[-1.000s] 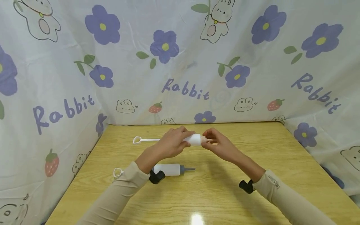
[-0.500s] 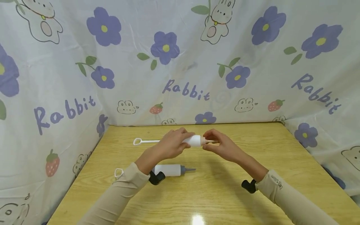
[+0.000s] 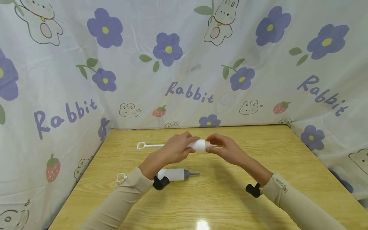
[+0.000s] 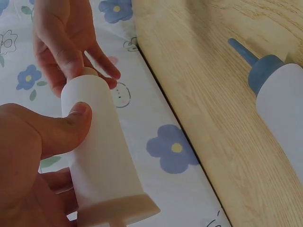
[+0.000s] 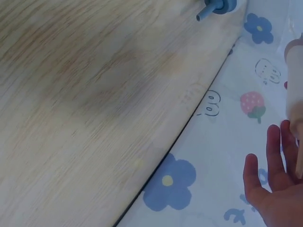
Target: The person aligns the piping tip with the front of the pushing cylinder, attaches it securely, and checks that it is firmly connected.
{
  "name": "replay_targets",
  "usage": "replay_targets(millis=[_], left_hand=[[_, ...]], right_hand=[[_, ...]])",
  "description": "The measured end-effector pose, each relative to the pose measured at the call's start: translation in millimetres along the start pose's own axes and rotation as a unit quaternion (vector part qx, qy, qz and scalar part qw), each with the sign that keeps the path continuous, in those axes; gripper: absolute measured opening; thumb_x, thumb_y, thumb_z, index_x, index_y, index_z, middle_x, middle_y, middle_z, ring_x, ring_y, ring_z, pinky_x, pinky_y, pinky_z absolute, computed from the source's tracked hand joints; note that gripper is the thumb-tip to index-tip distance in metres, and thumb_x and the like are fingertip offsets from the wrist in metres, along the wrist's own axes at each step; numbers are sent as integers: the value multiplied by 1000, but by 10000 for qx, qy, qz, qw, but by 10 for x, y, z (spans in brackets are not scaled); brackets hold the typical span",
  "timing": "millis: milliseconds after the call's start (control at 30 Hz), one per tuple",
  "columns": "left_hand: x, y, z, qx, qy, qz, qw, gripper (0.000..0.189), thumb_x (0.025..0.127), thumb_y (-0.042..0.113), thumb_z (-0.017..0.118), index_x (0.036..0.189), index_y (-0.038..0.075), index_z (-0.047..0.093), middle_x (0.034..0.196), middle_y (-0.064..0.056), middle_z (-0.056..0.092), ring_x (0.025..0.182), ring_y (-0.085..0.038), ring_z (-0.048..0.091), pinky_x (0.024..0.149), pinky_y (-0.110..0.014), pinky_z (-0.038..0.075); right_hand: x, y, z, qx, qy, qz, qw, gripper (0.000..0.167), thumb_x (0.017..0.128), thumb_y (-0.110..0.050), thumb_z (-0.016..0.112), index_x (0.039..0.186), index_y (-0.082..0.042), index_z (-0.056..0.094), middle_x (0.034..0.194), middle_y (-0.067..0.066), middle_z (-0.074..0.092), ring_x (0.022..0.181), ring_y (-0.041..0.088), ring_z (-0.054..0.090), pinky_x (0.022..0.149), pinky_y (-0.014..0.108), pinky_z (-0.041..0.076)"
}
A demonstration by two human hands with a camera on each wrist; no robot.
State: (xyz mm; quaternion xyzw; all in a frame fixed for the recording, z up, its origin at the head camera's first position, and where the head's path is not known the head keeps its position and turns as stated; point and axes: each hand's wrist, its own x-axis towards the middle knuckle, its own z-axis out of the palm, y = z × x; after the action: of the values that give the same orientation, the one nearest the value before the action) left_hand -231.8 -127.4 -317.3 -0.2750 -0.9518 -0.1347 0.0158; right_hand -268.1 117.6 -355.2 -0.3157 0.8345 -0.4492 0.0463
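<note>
A white plunger syringe (image 3: 199, 145) with beige end caps is held level above the back of the table, its thin white rod and loop handle pointing left. My left hand (image 3: 176, 149) grips its barrel, the thumb lying along the side in the left wrist view. At the other end, my right hand (image 3: 230, 151) pinches the beige nozzle cap (image 3: 208, 146) between thumb and fingers; several outer fingers (image 5: 274, 156) stand away from it in the right wrist view. A second white syringe (image 3: 175, 174) with a blue-grey nozzle cap lies below, partly hidden by my left forearm.
The wooden table (image 3: 218, 201) spreads under both arms. A white cloth curtain (image 3: 189, 108) printed with flowers and rabbits hangs along its back and sides. The second syringe's loop handle (image 3: 121, 177) shows left of my left sleeve.
Both hands stay on the same syringe in nearly the same spot. My right fingers have shifted slightly and drawn closer around the beige cap. The second syringe has not moved.
</note>
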Motion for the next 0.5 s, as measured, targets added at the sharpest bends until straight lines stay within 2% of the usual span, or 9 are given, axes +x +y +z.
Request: replay_targets(millis=[167,333,433,500], left_hand=[[14,11,16,225,83,21,9997,48,103,24,65,149,13,56,129,-14,64,110,-30,64,100,-53,49],[29,-3,38,420,88,-11,9991,49,103,24,64,150,14,55,128,-13,63,109,-29,63,100,-52,49],[69,-57,53,504,86,14,9987,49,103,25,65,150,14,55,127,-13,64,107,-29,63,99,-51,50],[116,-130,59,506,46,-47,9987,49,102,24,67,148,14,56,127,-13,64,105,-29,65,96,-50,52]], right_hand=[[18,-14,-3,-232,-64,-114,9996,33,106,-29,60,127,-5,69,119,12,74,111,31,71,91,45,58],[42,-7,0,-48,-117,-39,9999,32,107,-26,58,125,-2,69,116,14,75,106,32,71,89,42,56],[56,1,17,-13,-103,34,9999,35,108,-27,57,129,-2,67,122,16,73,112,34,70,92,46,57],[60,3,26,-98,-88,120,9998,42,108,-31,55,139,-3,60,132,18,68,122,38,66,99,52,55]])
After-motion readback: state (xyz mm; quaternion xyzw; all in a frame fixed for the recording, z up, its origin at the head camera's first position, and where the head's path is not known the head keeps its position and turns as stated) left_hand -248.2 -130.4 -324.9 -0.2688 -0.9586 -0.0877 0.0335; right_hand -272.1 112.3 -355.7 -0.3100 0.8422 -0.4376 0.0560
